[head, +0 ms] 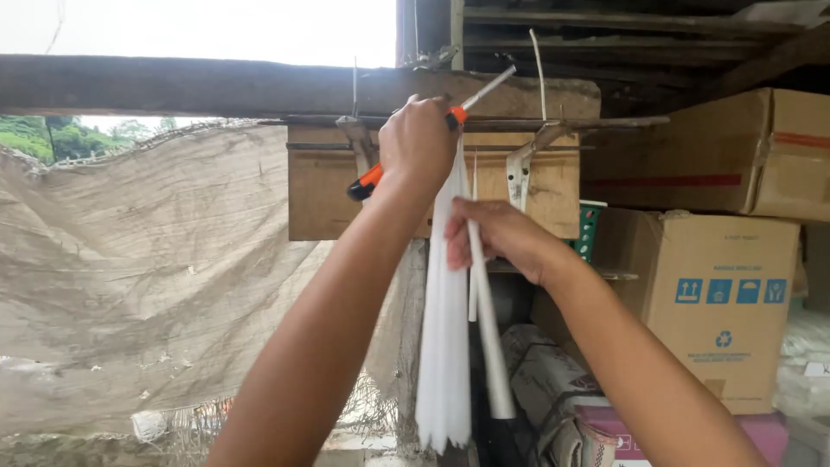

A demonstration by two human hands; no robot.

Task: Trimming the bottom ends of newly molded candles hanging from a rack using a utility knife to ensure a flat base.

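My left hand (418, 141) is raised in front of a wooden board (322, 190) and grips an orange-and-black utility knife (372, 177), its metal blade (484, 89) pointing up to the right. The same hand also holds the top of a hanging bundle of white strips (444, 346). My right hand (497, 233) is just below and to the right, closed around a single white strip (489, 337) pulled apart from the bundle. A metal rod (596, 123) runs across the top of the board.
A dark wooden beam (173, 86) spans the top. A worn tarp (147, 268) hangs on the left. Cardboard boxes (718, 294) are stacked on the right, with rolled sacks (553, 380) and a pink object (605, 428) below them.
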